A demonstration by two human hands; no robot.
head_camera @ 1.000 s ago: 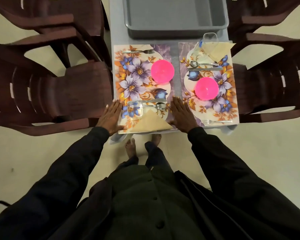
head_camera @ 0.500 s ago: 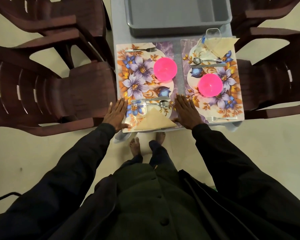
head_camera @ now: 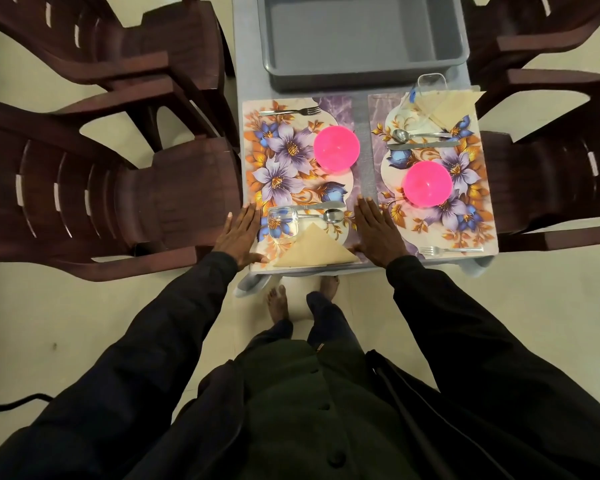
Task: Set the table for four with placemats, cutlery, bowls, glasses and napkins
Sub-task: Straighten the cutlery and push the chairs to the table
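Flat and empty, our left hand (head_camera: 238,239) and right hand (head_camera: 378,237) rest beside the left placemat (head_camera: 284,157), fully laid like the right placemat (head_camera: 471,202), so we judge two of four places remain unset.

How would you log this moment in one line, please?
left hand: flat, left of near napkin | right hand: flat, right of near napkin | bowls: two placed
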